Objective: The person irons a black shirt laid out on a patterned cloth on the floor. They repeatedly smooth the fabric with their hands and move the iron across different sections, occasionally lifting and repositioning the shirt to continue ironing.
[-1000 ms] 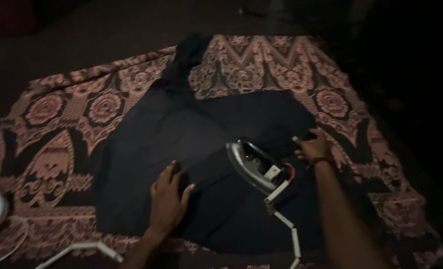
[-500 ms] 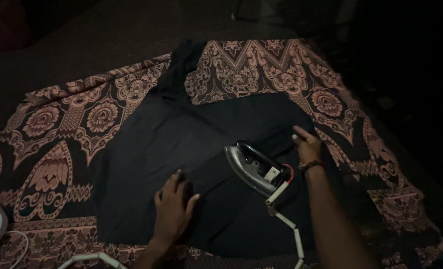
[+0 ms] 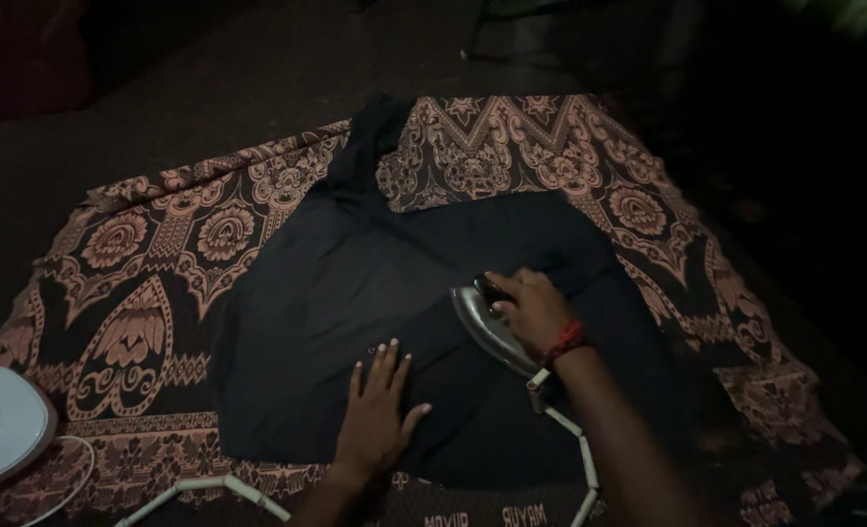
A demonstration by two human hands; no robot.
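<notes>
— Iron [image 3: 487,327] sits at five o'clock on the dark garment [image 3: 355,293]; the right hand [image 3: 531,310] has now closed around its handle, having left the cloth's edge.

— The left hand [image 3: 375,420]?

— Flat, fingers spread, holding nothing, pinning fabric at six o'clock.

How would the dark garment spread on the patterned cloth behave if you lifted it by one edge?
The dark garment would probably droop and fold, since it lies thin and flat on the patterned cloth. It likely slides or bunches when pushed, which may be why the left hand presses it flat beside the iron.
</notes>
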